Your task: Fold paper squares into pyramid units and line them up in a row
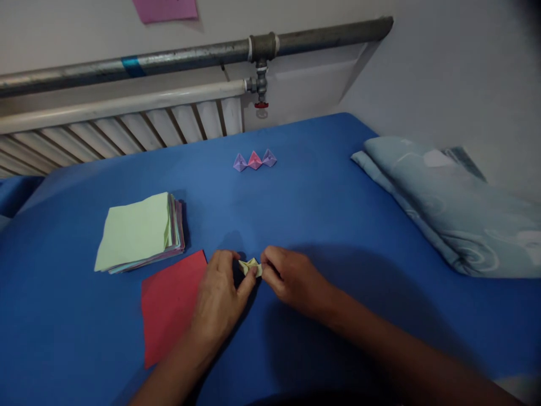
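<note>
Between my two hands is a small piece of folded yellow paper (251, 266), low over the blue surface. My left hand (222, 282) grips it from the left, with the thumb on its near side. The fingers of my right hand (289, 276) pinch its right end. A red paper sheet (171, 304) lies flat under and left of my left wrist. Farther left sits a stack of coloured paper (133, 232), pale green on top. Beyond my hands stand small folded paper shapes, a pink one (255, 160) between two purple ones (240, 162).
A blue-covered bed or table (321, 197) spreads under everything. Folded pale-blue patterned bedding (448, 208) lies at the right. Along the back wall run a metal pipe (190, 55) and a white radiator (160, 125), with a red-handled valve (261, 105).
</note>
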The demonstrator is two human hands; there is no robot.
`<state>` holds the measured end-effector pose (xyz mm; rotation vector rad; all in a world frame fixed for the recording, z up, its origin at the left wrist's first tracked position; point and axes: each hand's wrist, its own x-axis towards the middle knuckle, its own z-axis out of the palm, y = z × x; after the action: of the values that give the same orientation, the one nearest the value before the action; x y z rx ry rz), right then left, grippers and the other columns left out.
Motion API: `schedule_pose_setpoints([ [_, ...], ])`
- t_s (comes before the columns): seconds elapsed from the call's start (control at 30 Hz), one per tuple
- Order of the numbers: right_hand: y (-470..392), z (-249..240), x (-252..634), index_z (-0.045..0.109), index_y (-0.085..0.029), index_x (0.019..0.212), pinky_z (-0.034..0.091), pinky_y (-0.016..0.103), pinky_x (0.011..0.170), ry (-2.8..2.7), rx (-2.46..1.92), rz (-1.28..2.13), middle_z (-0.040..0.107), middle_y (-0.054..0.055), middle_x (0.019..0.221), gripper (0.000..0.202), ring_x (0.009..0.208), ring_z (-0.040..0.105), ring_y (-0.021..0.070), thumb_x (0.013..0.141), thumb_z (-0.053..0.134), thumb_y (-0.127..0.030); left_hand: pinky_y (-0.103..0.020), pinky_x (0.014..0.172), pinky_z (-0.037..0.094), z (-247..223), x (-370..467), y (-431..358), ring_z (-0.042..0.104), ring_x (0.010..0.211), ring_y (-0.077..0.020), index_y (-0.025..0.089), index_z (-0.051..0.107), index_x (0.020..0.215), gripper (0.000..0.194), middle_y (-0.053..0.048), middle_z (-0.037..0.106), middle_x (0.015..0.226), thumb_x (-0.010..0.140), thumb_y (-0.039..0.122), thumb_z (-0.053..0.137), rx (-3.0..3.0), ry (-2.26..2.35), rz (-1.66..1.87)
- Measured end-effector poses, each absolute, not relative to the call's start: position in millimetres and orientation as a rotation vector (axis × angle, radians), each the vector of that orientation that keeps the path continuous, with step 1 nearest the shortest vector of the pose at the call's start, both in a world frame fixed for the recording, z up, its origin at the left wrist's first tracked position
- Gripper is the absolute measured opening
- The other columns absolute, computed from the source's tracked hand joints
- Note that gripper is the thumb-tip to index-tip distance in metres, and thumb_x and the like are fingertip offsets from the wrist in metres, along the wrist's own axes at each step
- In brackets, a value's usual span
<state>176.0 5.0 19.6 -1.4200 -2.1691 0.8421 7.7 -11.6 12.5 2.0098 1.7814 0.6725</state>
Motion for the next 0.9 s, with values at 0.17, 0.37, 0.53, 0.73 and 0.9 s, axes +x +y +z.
schedule_pose_setpoints([
  [0.17,2.4,18.4,174.2,0.047,-0.019,0.077,0.035,0.025,0.059,-2.193,-1.431,0.806,0.056,0.0,0.069,0.011,0.06,0.049,0.0115,0.086,0.044,-0.015,-0.039,0.07,0.052,9.3,4.7,-9.5,0.064,0.086,-0.0252,0.019,0.055,0.1,0.021,-0.008,0.065,0.088,0.087,0.034,0.056,1.966,1.757,0.634],
  [0.37,-3.1,16.1,170.8,0.044,-0.02,0.077,0.039,0.026,0.062,-2.134,-1.414,0.755,0.056,0.002,0.073,0.012,0.063,0.052,0.0129,0.086,0.042,-0.013,-0.036,0.065,0.052,16.9,5.4,-9.2,0.067,0.074,-0.0225,0.018,0.053,0.105,0.026,-0.008,0.069,0.086,0.085,0.034,0.057,1.733,1.767,0.626],
  [0.53,-7.3,16.3,168.2,0.044,-0.021,0.078,0.038,0.024,0.059,-2.05,-1.32,0.793,0.055,0.001,0.072,0.012,0.061,0.05,0.0121,0.086,0.041,-0.012,-0.029,0.058,0.052,16.6,5.5,-6.3,0.068,0.066,-0.018,0.019,0.053,0.104,0.023,-0.004,0.071,0.079,0.084,0.03,0.057,1.48,1.651,0.807],
  [0.73,-5.8,18.0,166.5,0.048,-0.02,0.077,0.037,0.023,0.056,-1.974,-1.267,0.91,0.055,-0.001,0.071,0.01,0.061,0.05,0.0109,0.084,0.048,-0.014,-0.029,0.061,0.051,12.9,3.2,-3.7,0.066,0.066,-0.0162,0.019,0.058,0.099,0.017,-0.002,0.07,0.078,0.083,0.025,0.055,1.533,1.672,0.87],
  [0.9,2.0,16.5,169.1,0.056,-0.02,0.087,0.04,0.024,0.059,-1.89,-1.336,0.887,0.059,0.001,0.079,0.003,0.066,0.053,0.012,0.085,0.054,-0.021,-0.03,0.065,0.051,13.5,4.3,-7.9,0.064,0.07,-0.0157,0.019,0.062,0.099,0.016,-0.004,0.069,0.085,0.085,0.024,0.054,1.762,1.608,0.811],
])
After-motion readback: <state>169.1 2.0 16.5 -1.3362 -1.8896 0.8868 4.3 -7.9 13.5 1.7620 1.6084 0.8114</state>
